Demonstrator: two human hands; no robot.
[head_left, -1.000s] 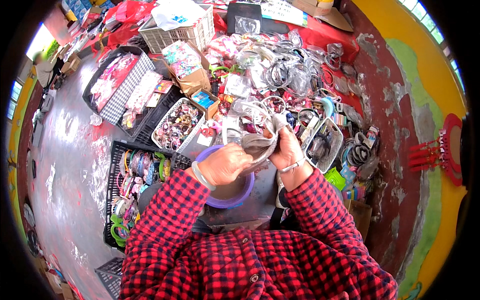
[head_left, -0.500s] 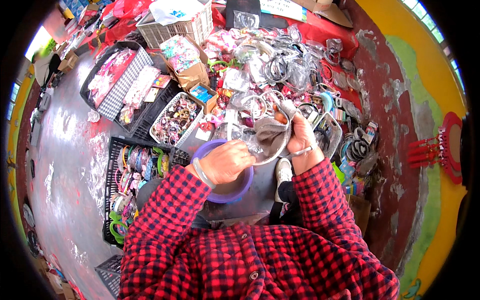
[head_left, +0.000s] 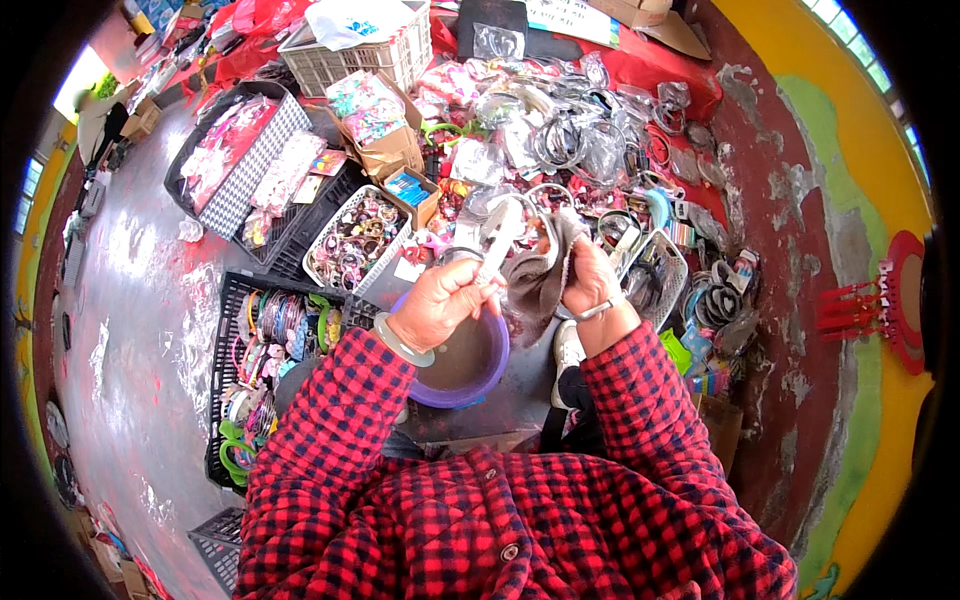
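Note:
My left hand (head_left: 445, 308) is closed, thumb and fingers pinching one end of a white headband (head_left: 503, 238). The band arches up and away toward the cloth in the other hand. My right hand (head_left: 594, 285) is closed on a grey cloth (head_left: 535, 288), which hangs down from the fingers in folds. Part of the headband seems to lie behind or within the cloth; its far end is hidden. Below my left hand stands a purple basin (head_left: 497, 377) with murky water in it.
A heap of bagged headbands (head_left: 570, 140) covers the far side. At the left are a black crate (head_left: 225, 370) of hair accessories, a white basket (head_left: 312, 255) of small bands and an open cardboard box (head_left: 395, 150). A white wire basket (head_left: 672, 275) stands at the right.
My left hand has risen slightly and taken one end of the headband. The headband has turned and tilted leftward, and the cloth now hangs lower from my right hand.

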